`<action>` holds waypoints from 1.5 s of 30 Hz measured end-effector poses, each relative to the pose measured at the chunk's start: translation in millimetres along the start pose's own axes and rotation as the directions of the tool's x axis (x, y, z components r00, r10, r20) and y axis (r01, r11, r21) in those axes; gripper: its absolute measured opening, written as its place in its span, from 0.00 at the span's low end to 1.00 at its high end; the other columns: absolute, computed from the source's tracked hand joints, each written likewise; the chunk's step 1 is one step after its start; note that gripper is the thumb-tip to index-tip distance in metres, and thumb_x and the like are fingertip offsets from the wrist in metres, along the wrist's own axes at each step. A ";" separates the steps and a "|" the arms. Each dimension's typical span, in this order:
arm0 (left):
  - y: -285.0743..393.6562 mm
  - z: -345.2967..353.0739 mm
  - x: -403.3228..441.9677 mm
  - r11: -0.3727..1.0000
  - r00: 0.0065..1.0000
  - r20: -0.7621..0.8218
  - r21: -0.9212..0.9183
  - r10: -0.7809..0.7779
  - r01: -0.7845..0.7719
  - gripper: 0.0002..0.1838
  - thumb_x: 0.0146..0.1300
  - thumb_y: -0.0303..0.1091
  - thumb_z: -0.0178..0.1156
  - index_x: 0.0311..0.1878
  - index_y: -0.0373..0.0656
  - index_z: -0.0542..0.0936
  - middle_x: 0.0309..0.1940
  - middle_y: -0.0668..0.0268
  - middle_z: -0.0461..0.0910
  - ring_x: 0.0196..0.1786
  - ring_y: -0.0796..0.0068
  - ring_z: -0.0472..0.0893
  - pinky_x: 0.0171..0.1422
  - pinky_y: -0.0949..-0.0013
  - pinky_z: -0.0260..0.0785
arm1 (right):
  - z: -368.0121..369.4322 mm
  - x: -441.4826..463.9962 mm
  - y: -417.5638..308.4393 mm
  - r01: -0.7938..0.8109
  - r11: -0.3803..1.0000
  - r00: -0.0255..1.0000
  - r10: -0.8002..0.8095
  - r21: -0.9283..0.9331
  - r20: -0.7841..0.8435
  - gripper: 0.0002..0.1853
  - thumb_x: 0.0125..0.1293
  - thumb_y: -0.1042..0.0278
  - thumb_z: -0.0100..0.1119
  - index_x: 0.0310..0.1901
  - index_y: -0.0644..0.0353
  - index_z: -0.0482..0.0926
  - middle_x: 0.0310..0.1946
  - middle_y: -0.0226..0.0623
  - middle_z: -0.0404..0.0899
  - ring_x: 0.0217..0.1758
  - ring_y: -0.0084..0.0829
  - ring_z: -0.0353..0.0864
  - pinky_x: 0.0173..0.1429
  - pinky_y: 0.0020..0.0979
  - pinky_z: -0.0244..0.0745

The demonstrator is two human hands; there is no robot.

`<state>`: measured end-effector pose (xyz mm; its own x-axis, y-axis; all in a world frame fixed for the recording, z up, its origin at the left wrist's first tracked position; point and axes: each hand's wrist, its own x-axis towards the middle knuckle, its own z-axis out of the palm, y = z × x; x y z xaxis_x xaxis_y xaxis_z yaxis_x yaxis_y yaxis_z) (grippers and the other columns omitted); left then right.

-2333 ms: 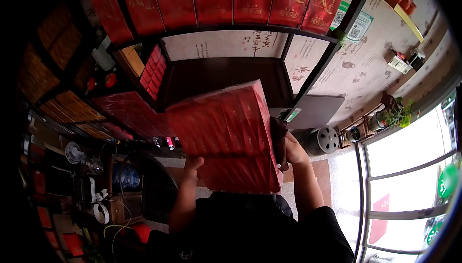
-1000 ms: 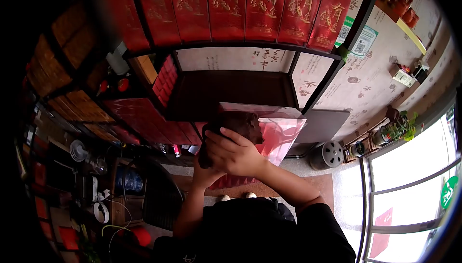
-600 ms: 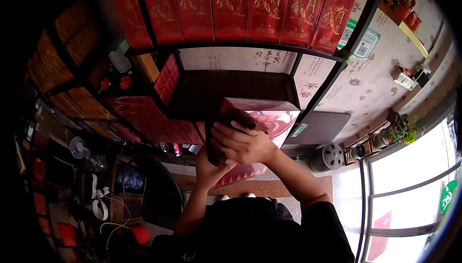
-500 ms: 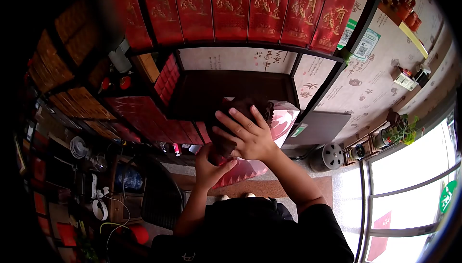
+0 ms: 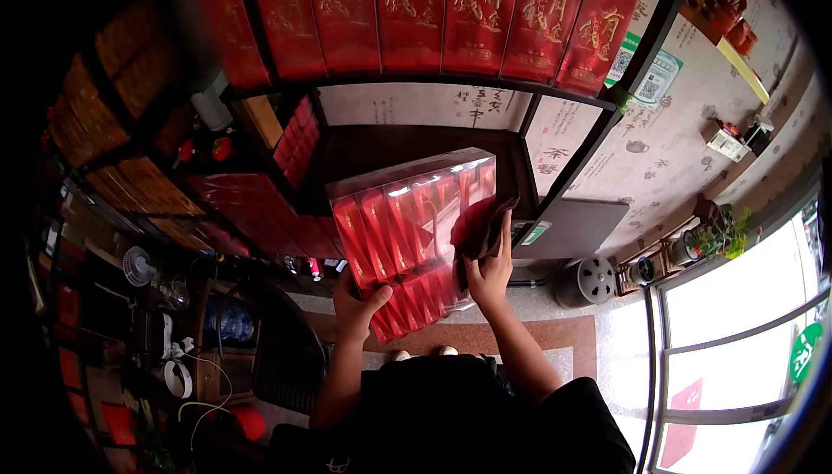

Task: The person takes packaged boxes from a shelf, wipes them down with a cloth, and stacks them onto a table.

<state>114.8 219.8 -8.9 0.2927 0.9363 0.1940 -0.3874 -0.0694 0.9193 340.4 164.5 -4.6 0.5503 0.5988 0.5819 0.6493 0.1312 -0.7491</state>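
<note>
A clear-topped box [image 5: 407,240] filled with rows of slim red packets is held tilted in front of me, at the mouth of a dark shelf. My left hand [image 5: 357,308] grips its lower left edge, with the thumb on the near face and the fingers out of sight behind. A dark brown cloth [image 5: 479,224] is bunched in my right hand [image 5: 491,270], pressed against the right side of the box. Part of my right fingers is hidden by the cloth. Light glints off the clear cover.
Red packets with gold characters [image 5: 416,10] line the shelf above. Behind the box lies a dark shelf board [image 5: 381,140]. A black chair [image 5: 290,344] stands at lower left, a metal bin [image 5: 587,282] at right, and glass doors [image 5: 737,327] beyond it.
The box has turned, so its broad face with the red packets now shows. My right hand has moved with the cloth from the top to the right side; my left hand shifted slightly left.
</note>
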 end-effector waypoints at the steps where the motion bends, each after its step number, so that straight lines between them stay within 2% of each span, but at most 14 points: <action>1: 0.2 -0.9 -0.4 1.000 1.000 0.004 -0.012 -0.002 0.002 0.33 0.51 0.36 0.77 0.58 0.37 0.75 0.50 0.66 0.80 0.51 0.76 0.78 0.60 0.68 0.67 | 2.2 -2.0 38.2 -0.105 0.987 0.991 0.094 0.120 0.099 0.33 0.60 0.62 0.64 0.64 0.66 0.66 0.59 0.53 0.74 0.58 0.48 0.77 0.60 0.36 0.71; 3: 2.7 -5.4 1.6 0.998 1.000 0.020 -0.070 -0.006 0.008 0.34 0.51 0.37 0.77 0.60 0.37 0.74 0.51 0.65 0.80 0.53 0.75 0.78 0.61 0.68 0.67 | -10.1 11.3 60.2 -0.534 0.731 0.827 0.349 0.424 0.440 0.24 0.65 0.59 0.64 0.57 0.64 0.70 0.46 0.36 0.78 0.45 0.26 0.74 0.50 0.29 0.70; 5: 4.0 -7.8 2.6 0.992 0.999 0.039 -0.127 -0.010 0.015 0.36 0.51 0.37 0.77 0.61 0.36 0.72 0.52 0.64 0.80 0.54 0.74 0.77 0.62 0.67 0.66 | -21.6 16.9 58.9 -0.653 0.446 0.755 0.313 0.612 0.576 0.29 0.59 0.59 0.73 0.57 0.62 0.71 0.46 0.29 0.77 0.46 0.19 0.72 0.51 0.24 0.69; 8: 2.2 -12.3 -4.0 0.970 0.994 0.020 -0.220 -0.104 0.106 0.40 0.53 0.38 0.75 0.66 0.37 0.68 0.59 0.62 0.75 0.61 0.72 0.74 0.67 0.65 0.63 | -43.6 37.6 4.2 -0.528 0.737 0.791 0.245 0.423 0.560 0.42 0.50 0.60 0.80 0.63 0.65 0.69 0.47 0.30 0.77 0.48 0.20 0.73 0.56 0.25 0.69; 10: -9.6 -15.4 -4.8 0.981 0.999 0.028 -0.193 -0.026 0.031 0.46 0.56 0.39 0.72 0.73 0.39 0.58 0.69 0.60 0.66 0.70 0.65 0.67 0.73 0.60 0.59 | -53.1 45.2 -33.4 -0.466 0.680 0.858 0.191 0.566 0.476 0.53 0.41 0.59 0.85 0.68 0.68 0.65 0.49 0.32 0.77 0.51 0.24 0.74 0.60 0.29 0.69; 14: -7.7 -28.6 -7.3 0.994 0.997 0.053 0.101 -0.055 0.050 0.38 0.67 0.40 0.61 0.75 0.41 0.57 0.70 0.60 0.65 0.71 0.68 0.65 0.75 0.59 0.55 | -79.1 45.7 -62.2 0.280 0.877 0.914 -0.368 0.390 0.171 0.44 0.43 0.59 0.81 0.61 0.70 0.71 0.51 0.49 0.81 0.54 0.37 0.82 0.57 0.36 0.75; 16: 1.0 -31.4 -11.4 0.978 0.992 0.105 -0.205 0.071 -0.048 0.41 0.71 0.54 0.53 0.77 0.41 0.52 0.75 0.56 0.58 0.76 0.62 0.61 0.78 0.55 0.53 | -80.5 54.8 -77.9 0.682 0.718 0.716 -0.694 0.140 0.071 0.30 0.49 0.63 0.75 0.53 0.65 0.75 0.46 0.50 0.82 0.48 0.44 0.85 0.53 0.41 0.79; 18: 37.0 -17.9 -17.1 0.841 0.992 0.063 -0.526 -0.107 0.124 0.46 0.70 0.65 0.46 0.78 0.41 0.47 0.78 0.55 0.51 0.78 0.59 0.56 0.79 0.51 0.51 | -78.9 46.7 -80.0 0.777 0.630 0.625 -0.774 0.014 0.101 0.17 0.58 0.65 0.65 0.49 0.49 0.76 0.48 0.41 0.83 0.49 0.41 0.85 0.52 0.40 0.79; 20: 68.4 -2.8 -9.1 0.784 0.873 0.479 -0.576 0.094 0.232 0.49 0.68 0.69 0.45 0.79 0.41 0.45 0.78 0.54 0.50 0.78 0.58 0.55 0.79 0.49 0.52 | -72.0 40.4 -68.4 0.846 0.529 0.531 -0.827 -0.068 0.184 0.16 0.61 0.64 0.62 0.51 0.41 0.76 0.51 0.34 0.83 0.53 0.36 0.83 0.58 0.38 0.75; 24: 37.4 5.2 -15.6 0.865 0.945 0.149 -0.380 -0.292 0.328 0.47 0.64 0.55 0.62 0.77 0.41 0.50 0.71 0.53 0.63 0.72 0.56 0.67 0.74 0.50 0.64 | -47.4 17.0 -36.8 0.858 0.495 0.513 -0.816 -0.138 0.264 0.17 0.64 0.63 0.57 0.54 0.35 0.75 0.56 0.29 0.81 0.57 0.31 0.80 0.63 0.38 0.70; 29: 25.2 27.2 -13.9 0.820 0.968 0.144 -0.516 -0.205 0.250 0.41 0.57 0.32 0.61 0.73 0.43 0.55 0.67 0.56 0.67 0.70 0.57 0.69 0.74 0.52 0.64 | -40.0 -5.0 -29.9 0.834 0.531 0.548 -0.760 -0.152 0.348 0.13 0.66 0.61 0.55 0.53 0.39 0.74 0.57 0.33 0.81 0.59 0.34 0.80 0.65 0.42 0.69; 34: -7.2 23.8 -19.5 0.712 0.947 0.175 -0.626 -0.270 0.319 0.31 0.70 0.38 0.48 0.75 0.46 0.56 0.70 0.55 0.65 0.71 0.61 0.68 0.73 0.56 0.63 | -33.0 -16.7 -87.1 0.723 0.689 0.604 -0.592 -0.052 0.534 0.21 0.65 0.63 0.51 0.59 0.46 0.77 0.62 0.36 0.78 0.64 0.35 0.78 0.71 0.42 0.65; 39: -11.1 21.9 -26.7 0.517 0.861 0.250 -0.713 -0.443 0.473 0.35 0.75 0.60 0.36 0.75 0.45 0.57 0.70 0.55 0.66 0.70 0.61 0.69 0.72 0.53 0.64 | -23.1 0.1 -94.4 0.630 0.774 0.483 -0.459 0.068 0.746 0.49 0.53 0.25 0.56 0.66 0.59 0.71 0.72 0.45 0.64 0.75 0.46 0.64 0.74 0.50 0.59; 45: -25.0 29.7 -29.8 0.768 0.923 0.099 -0.525 -0.372 0.366 0.37 0.64 0.40 0.60 0.73 0.40 0.56 0.67 0.52 0.66 0.68 0.55 0.71 0.71 0.48 0.68 | 3.0 64.5 -11.8 0.587 0.756 0.703 -0.298 -0.289 0.646 0.48 0.60 0.28 0.52 0.69 0.63 0.67 0.71 0.48 0.63 0.76 0.48 0.59 0.75 0.51 0.55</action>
<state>141.7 183.5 -27.6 0.5009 0.8558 -0.1293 -0.6492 0.4702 0.5979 366.7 203.9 40.8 -0.1459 0.8921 0.4276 0.9659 0.2220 -0.1335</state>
